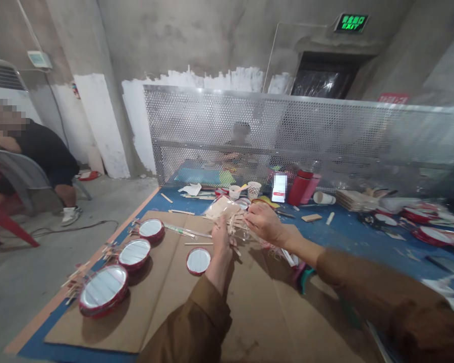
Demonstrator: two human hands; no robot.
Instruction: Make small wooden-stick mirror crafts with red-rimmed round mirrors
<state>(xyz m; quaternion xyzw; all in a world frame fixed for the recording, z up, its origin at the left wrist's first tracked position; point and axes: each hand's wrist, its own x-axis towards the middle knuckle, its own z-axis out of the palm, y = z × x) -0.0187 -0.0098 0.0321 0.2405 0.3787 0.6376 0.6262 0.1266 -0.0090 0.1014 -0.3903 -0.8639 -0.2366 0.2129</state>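
Note:
My left hand (221, 239) is closed around a clear plastic bag (222, 206) with pale, wood-coloured pieces inside, raised over the cardboard sheet (174, 307). The fingers of my right hand (267, 222) are pinched together at the bag's right end; exactly what lies between the fingertips is too small to make out. Below and left of my left hand lies a small round red-rimmed piece (199, 261) with a whitish striped face. Three similar round pieces with thin sticks at their sides, a small one (151, 228), a middle one (134, 253) and a large one (104, 287), line the cardboard's left side.
Behind my hands stand paper cups (253, 189), a lit phone (279, 188) and a red bottle (300, 186). Wooden boards (353, 199) and more red round pieces (433, 236) crowd the blue table's right. A perforated metal screen (196, 126) borders the far edge; a person (45, 146) sits left.

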